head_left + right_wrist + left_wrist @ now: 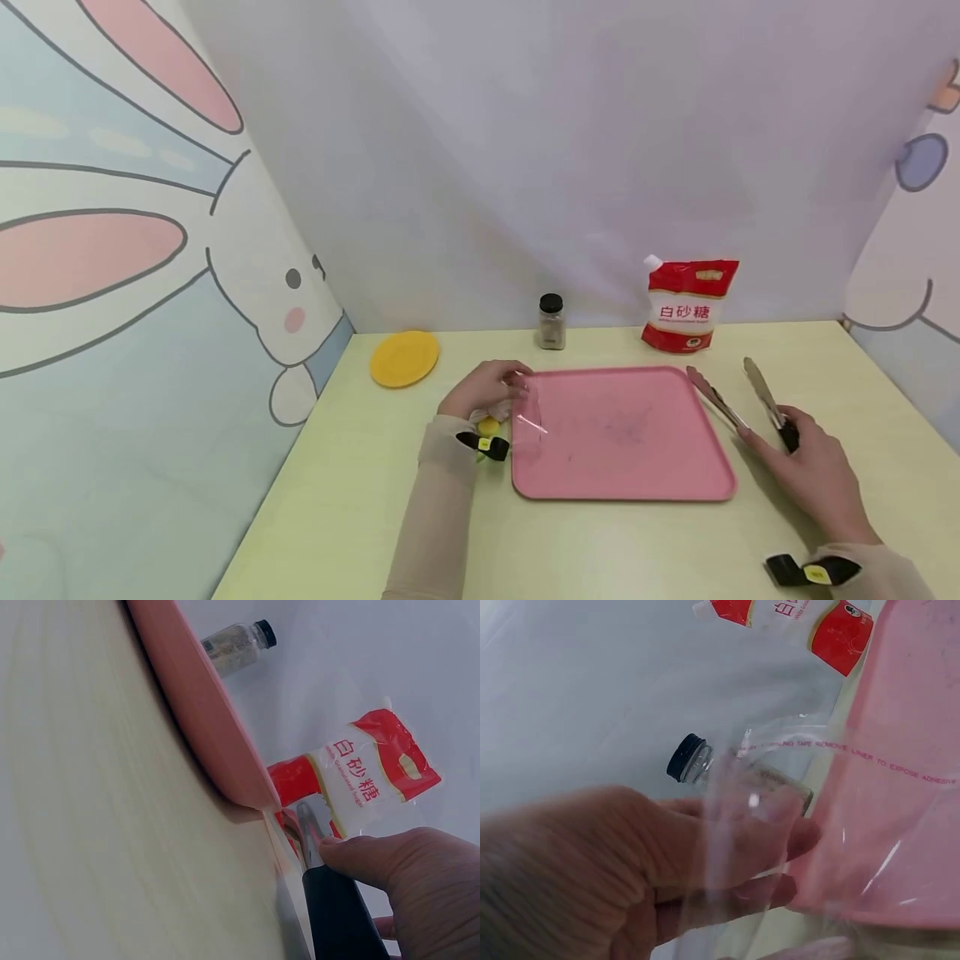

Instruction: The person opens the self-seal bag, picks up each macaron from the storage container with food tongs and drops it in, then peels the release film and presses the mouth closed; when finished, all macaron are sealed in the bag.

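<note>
My left hand [487, 390] pinches a clear plastic bag [885, 825] with a strip of red print along it. The bag's see-through film hangs over the left end of a pink tray [622, 487]. Beside the tray's right edge, my right hand [816, 471] grips a pair of tongs [763, 392] by the dark handle, and its two arms stand spread apart. In the right wrist view, the thumb presses along the tongs' metal just above the black grip [334, 915]. A yellow item [489, 427] and something whitish lie near the left wrist, partly hidden by it.
A glass jar [552, 327] with a black lid stands behind the tray. Right of it is a red and white sugar pouch [681, 312] with a white cap. A yellow plate [405, 358] lies at the back left. Walls close off the table's back and sides.
</note>
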Motion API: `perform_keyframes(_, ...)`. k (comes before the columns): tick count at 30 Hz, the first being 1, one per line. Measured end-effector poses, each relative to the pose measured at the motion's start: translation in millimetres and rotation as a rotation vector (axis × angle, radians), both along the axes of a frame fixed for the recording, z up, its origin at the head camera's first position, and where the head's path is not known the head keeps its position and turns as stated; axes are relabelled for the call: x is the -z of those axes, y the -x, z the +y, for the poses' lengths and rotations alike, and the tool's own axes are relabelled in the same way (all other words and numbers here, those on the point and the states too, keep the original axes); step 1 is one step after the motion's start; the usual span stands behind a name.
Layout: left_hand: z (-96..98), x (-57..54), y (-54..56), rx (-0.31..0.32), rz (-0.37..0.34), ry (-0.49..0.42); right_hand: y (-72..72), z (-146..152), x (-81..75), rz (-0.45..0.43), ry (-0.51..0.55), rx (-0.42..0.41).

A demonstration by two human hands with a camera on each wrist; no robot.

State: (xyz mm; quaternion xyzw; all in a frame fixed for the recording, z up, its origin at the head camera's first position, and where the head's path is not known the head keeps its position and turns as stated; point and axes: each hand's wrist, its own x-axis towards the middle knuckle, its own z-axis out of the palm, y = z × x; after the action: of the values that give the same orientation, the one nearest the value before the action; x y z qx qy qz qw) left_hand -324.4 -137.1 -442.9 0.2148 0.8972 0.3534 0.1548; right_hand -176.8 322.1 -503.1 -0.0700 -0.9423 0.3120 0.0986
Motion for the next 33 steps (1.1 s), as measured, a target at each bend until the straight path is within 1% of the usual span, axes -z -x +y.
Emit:
perform_keyframes(3, -2.3, -0.7, -0.2, -0.005, 0.018, -0.018, 0.5, 1, 3.0, 0.012, -0.011, -0.002)
perform_keyframes(6, -7.5, -3.3, -0.8, -0.006, 0.047, -0.082, 0.4, 2, 3.7, 0.017, -0.022, -0.001)
perform_keyframes(9, -13.8, -10.9, -3.9, 0.0, 0.078, -0.178, 0.0, 2, 3.3, 0.012, -0.028, -0.001)
perform_keyframes(11, -17.2, -17.7, -6.7, 0.003, 0.105, -0.214, -0.3, 3, 2.9, 0.01, -0.03, -0.002)
perform_keyframes(13, -19.6, -24.8, -9.7, 0.001, 0.126, -0.226, -0.2, 3, 2.4, 0.006, -0.032, -0.002)
perform_keyframes(16, -22.0, -32.0, -12.7, -0.009, 0.153, -0.215, 0.6, 3, 2.4, 0.009, -0.037, -0.005)
perform_keyframes(21, -26.9, -37.6, -15.8, -0.025, 0.164, -0.222, -0.1, 2, 5.1, 0.041, -0.05, -0.024)
perform_keyframes(24, -29.8, -42.9, -20.4, -0.029, 0.191, -0.243, -1.5, 1, 7.8, 0.075, -0.054, -0.033)
perform_keyframes(26, -30.1, -49.9, -26.0, -0.016, 0.235, -0.272, -2.3, 0, 9.8, 0.107, -0.05, -0.031)
perform_keyframes(27, -29.4, -54.8, -29.6, -0.002, 0.269, -0.29, -2.7, -1, 11.1, 0.129, -0.048, -0.03)
perform_keyframes(31, -22.4, -76.5, -44.2, 0.081, 0.441, -0.371, -5.0, -4, 14.8, 0.221, -0.021, -0.02)
perform_keyframes(33, -18.4, -86.1, -50.2, 0.097, 0.528, -0.408, -5.8, -5, 14.0, 0.255, -0.01, -0.015)
